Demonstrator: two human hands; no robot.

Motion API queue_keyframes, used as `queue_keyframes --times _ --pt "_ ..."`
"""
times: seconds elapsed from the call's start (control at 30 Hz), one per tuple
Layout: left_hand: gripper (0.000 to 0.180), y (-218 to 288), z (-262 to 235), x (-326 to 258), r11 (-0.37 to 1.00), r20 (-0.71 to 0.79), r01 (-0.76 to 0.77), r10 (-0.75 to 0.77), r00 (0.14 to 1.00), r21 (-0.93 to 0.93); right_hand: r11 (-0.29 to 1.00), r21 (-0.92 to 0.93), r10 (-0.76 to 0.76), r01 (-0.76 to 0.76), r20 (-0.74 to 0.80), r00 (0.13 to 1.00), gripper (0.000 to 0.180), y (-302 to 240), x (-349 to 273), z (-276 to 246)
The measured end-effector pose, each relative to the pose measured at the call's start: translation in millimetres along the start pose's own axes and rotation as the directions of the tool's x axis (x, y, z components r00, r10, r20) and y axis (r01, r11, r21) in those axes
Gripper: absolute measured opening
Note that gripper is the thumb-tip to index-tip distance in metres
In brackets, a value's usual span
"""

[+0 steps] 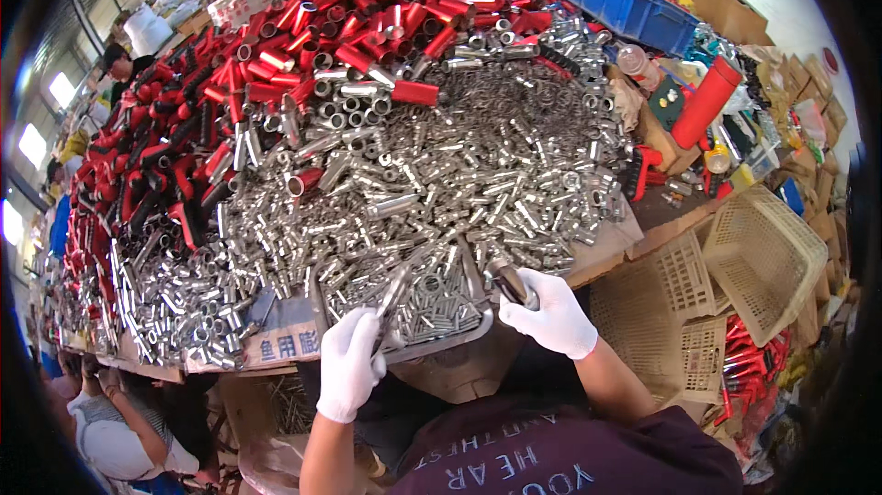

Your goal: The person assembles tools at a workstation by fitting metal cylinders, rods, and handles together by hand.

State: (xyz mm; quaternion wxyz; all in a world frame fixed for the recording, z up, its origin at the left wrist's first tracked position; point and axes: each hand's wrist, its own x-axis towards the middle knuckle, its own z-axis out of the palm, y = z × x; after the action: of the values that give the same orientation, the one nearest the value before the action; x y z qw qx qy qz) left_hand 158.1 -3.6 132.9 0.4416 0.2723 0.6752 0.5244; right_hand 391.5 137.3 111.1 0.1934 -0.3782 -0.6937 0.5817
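Observation:
My left hand (pixel 348 364), in a white glove, is closed around a slim, shiny metal piece (pixel 395 291) that points up and away over a tray. I cannot make out its exact kind. My white-gloved right hand (pixel 554 316) grips a short metal tube (pixel 511 282) with a dark end, just beyond the tray's right side. Between the hands, at the table's near edge, sits the shallow tray (pixel 443 346), filled with small metal pins (pixel 436 311). Right behind it rises a wide heap of small silvery metal parts (pixel 404 201).
Red metal tubes (pixel 367 12) are piled at the back, with red-and-black handles (pixel 152 159) on the left. A blue crate (pixel 625 3) and a red cylinder (pixel 707 102) stand at the right. Beige plastic baskets (pixel 763 251) lie below the table's right side. Another person (pixel 124 435) sits at lower left.

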Motion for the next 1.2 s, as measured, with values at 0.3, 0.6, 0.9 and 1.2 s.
queue_keyframes --times 0.3,0.6,0.9,1.2 --pt "0.023 -5 -6 -10 0.975 0.277 0.217 -0.219 0.936 0.038 0.93 -0.105 -0.35 0.353 0.051 0.936 0.02 3 9 -1" --pt "0.023 -1 -5 -6 0.958 0.368 0.285 -0.258 0.893 -0.019 0.871 0.492 0.068 0.013 -0.146 0.987 0.03 10 2 -11" --pt "0.025 -1 -8 -14 0.948 0.467 0.318 -0.294 0.834 0.029 0.818 0.571 0.153 0.07 -0.333 0.93 0.025 8 19 7" --pt "0.045 -15 12 -10 0.957 0.4 0.289 -0.266 0.877 0.003 0.876 0.455 0.206 -0.157 -0.059 0.977 0.024 0 -1 51"
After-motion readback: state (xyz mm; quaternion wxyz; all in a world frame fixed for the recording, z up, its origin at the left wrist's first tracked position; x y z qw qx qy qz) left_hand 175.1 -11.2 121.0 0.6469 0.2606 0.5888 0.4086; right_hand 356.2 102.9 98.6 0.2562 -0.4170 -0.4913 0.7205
